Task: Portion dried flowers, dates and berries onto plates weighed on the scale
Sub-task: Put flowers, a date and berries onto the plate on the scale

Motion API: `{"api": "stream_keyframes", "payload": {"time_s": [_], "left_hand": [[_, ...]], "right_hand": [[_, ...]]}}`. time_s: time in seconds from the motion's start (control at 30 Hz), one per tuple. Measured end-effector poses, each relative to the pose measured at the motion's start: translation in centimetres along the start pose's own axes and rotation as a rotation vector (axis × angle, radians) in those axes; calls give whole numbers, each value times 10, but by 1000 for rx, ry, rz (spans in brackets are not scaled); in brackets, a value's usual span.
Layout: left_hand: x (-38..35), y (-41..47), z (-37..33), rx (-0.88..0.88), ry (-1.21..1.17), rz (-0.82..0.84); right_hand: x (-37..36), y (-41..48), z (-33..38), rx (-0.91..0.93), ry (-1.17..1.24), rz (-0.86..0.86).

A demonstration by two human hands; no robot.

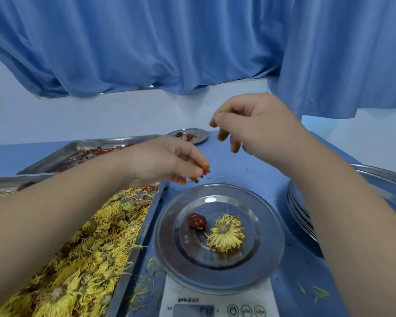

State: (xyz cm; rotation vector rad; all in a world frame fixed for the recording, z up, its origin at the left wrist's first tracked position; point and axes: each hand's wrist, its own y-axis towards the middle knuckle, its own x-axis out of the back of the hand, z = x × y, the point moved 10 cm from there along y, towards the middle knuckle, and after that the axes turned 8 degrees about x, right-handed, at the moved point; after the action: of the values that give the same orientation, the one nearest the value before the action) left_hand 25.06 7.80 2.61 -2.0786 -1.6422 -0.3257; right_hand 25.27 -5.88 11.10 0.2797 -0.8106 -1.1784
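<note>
above the far rim of the plate [220,279] on the scale [217,302], our left hand [169,161] pinches a few dried red berries [202,175] at its fingertips (one red bit shows at the rim). our right hand [249,124] hangs higher, fingers loosely curled, holding nothing. bare blue table [256,175] lies open beyond the plate, between the flower tray [135,252] edge at left and the plate stack [300,213] at right. on the plate a wrinkled, glossy red date [197,221] sits just beside a shaggy yellow dried chrysanthemum [225,233].
</note>
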Motion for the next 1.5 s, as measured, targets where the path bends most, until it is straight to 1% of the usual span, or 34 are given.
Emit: {"api": "stream_keyframes", "payload": {"time_s": [0.07,0.13,0.3,0.37,0.47,0.67,0.73,0.8,0.93,1.0,1.07,1.2,1.4,1.5], "left_hand": [[-15,0,-1,6,187,-20],[-26,2,-1,13,281,-38],[-30,5,0,19,266,-114],[-27,4,-1,2,311,-161],[-27,-1,-5,-56,469,-238],[-29,-8,-6,-112,444,-278],[-28,-12,-6,-109,450,-300],[-27,-15,-4,-87,461,-308],[-24,-19,-4,-84,473,-331],[-24,-22,-7,-92,474,-345],[-25,-25,-8,-89,472,-345],[-31,-30,-10,-80,494,-327],[-32,-36,-18,-46,572,-386],[-30,-37,-22,-42,552,-415]], "right_hand": [[2,0,1,-7,5,9],[2,-1,2,-11,-5,31],[-6,-6,1,-37,-75,169],[-5,-7,1,-42,-93,188],[-1,-8,2,-40,-135,206],[6,-16,6,-55,-231,262],[11,-17,10,-53,-240,254],[19,-18,17,-40,-220,208],[43,-23,38,40,-127,-28],[46,-32,45,71,-96,-96],[40,-44,42,80,-104,-100],[26,-82,20,63,-151,-31],[25,-137,-11,54,-239,-59],[23,-153,-17,77,-303,-43]]}}
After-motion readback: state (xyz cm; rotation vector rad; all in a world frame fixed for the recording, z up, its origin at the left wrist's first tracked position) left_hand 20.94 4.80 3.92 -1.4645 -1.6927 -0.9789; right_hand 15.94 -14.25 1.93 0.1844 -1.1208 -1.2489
